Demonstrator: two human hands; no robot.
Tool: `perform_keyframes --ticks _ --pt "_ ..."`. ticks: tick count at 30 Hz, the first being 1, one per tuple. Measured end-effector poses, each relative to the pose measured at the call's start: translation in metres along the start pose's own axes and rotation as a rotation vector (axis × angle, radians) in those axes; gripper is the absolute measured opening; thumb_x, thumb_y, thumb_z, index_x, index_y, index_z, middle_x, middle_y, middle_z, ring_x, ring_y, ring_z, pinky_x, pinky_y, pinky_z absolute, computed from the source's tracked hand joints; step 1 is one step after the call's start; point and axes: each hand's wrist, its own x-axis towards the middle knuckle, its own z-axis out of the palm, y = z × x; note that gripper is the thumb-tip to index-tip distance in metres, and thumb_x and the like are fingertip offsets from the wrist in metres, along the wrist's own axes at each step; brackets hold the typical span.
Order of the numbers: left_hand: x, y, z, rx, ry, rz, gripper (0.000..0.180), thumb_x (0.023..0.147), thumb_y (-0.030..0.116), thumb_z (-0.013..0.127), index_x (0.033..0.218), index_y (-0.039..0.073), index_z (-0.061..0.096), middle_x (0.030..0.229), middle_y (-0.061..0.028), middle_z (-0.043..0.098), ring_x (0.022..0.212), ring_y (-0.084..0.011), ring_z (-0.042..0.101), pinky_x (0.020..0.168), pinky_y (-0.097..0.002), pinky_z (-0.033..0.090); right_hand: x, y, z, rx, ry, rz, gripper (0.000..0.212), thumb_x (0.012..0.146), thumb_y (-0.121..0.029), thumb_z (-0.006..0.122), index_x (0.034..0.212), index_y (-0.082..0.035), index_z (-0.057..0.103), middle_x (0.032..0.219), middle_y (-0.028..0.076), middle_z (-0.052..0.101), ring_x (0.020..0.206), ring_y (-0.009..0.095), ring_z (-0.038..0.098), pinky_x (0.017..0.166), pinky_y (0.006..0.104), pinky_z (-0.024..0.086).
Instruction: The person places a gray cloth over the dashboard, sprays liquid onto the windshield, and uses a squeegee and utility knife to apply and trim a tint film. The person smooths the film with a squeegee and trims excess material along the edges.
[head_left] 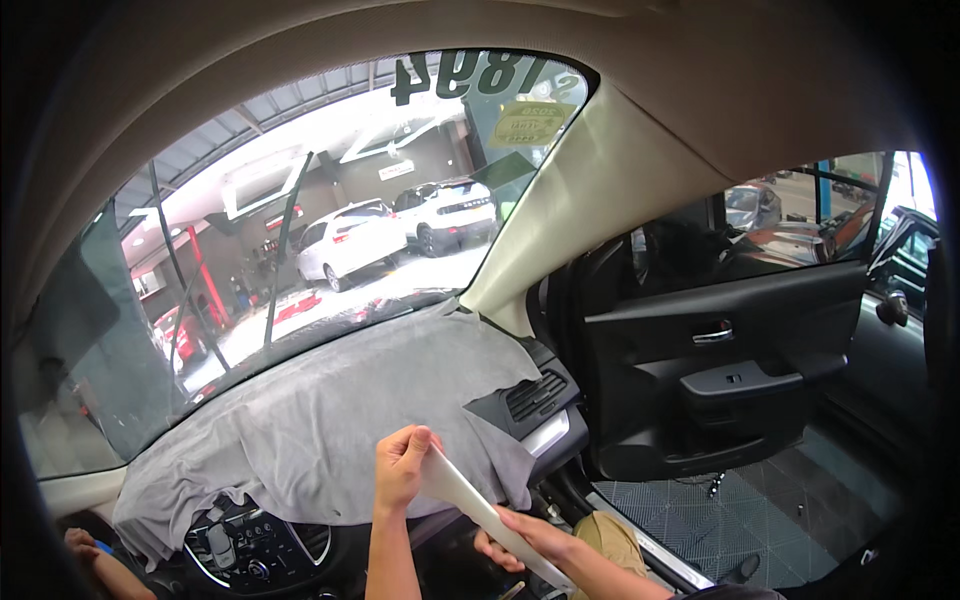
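My left hand (400, 468) is closed around the upper end of a long, flat whitish strip (478, 515), held in front of the dashboard. The strip slants down to the right. Lower along it, my right hand (530, 540) grips it with curled fingers; its bottom end runs toward the picture's lower edge. What the strip is made of I cannot make out. Behind my hands, a grey cloth (310, 420) is draped over the dashboard, wrinkled and hanging over its front edge.
Another person's hand (85, 548) shows at the lower left beside something blue. Below the cloth is a centre control panel (255, 550). An air vent (537, 397) sits at the dashboard's right end. The black passenger door (690, 370) stands open above grey floor tiles (690, 520).
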Motion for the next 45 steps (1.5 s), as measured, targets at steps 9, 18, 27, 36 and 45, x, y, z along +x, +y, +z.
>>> perform_keyframes --ticks 9,18,27,36,45 --pt "0.013 0.007 0.016 0.016 -0.007 -0.075 0.052 0.094 0.047 0.051 0.074 0.002 0.066 0.063 -0.0011 0.060 0.059 -0.0071 0.055 0.054 -0.0222 0.041 -0.038 -0.034 -0.001 -0.154 0.163 0.154 0.044 0.100 -0.048 0.035 0.077 -0.010 0.039 0.060 -0.005 0.032 0.044 0.002 0.025 0.040 0.0185 0.022" --pt "0.014 -0.012 0.032 0.091 -0.053 -0.037 0.052 0.095 0.046 0.049 0.085 -0.002 0.067 0.074 -0.0031 0.065 0.071 -0.0087 0.058 0.065 -0.0226 0.044 -0.070 -0.090 0.006 -0.189 0.257 0.042 0.044 0.096 -0.049 0.044 0.089 -0.006 0.045 0.068 -0.001 0.037 0.048 0.003 0.030 0.041 0.0187 0.026" --pt "-0.006 -0.037 0.049 0.020 -0.177 -0.067 0.053 0.097 0.044 0.046 0.086 -0.004 0.066 0.076 -0.0064 0.066 0.072 -0.0131 0.062 0.068 -0.0260 0.048 -0.100 -0.125 0.014 -0.446 0.418 0.125 0.037 0.099 -0.040 0.044 0.102 -0.004 0.052 0.075 0.000 0.047 0.051 0.003 0.034 0.044 0.0185 0.028" --pt "-0.030 -0.051 0.000 0.345 -0.155 -0.102 0.023 0.091 0.022 0.058 0.086 0.002 0.068 0.063 -0.0070 0.062 0.059 -0.0169 0.059 0.058 -0.0293 0.047 -0.075 -0.195 0.090 -1.242 0.631 -0.529 0.050 0.095 -0.025 0.049 0.140 -0.005 0.042 0.071 -0.004 0.051 0.049 0.002 0.036 0.045 0.0163 0.033" --pt "-0.018 -0.063 -0.031 0.835 0.324 0.254 0.008 0.080 0.011 0.065 0.077 0.004 0.065 0.081 -0.0059 0.063 0.083 -0.0238 0.056 0.079 -0.0342 0.042 -0.024 -0.230 0.124 -1.668 0.991 -0.667 0.041 0.095 -0.028 0.055 0.131 -0.009 0.054 0.060 -0.011 0.040 0.052 -0.003 0.032 0.047 0.0158 0.027"
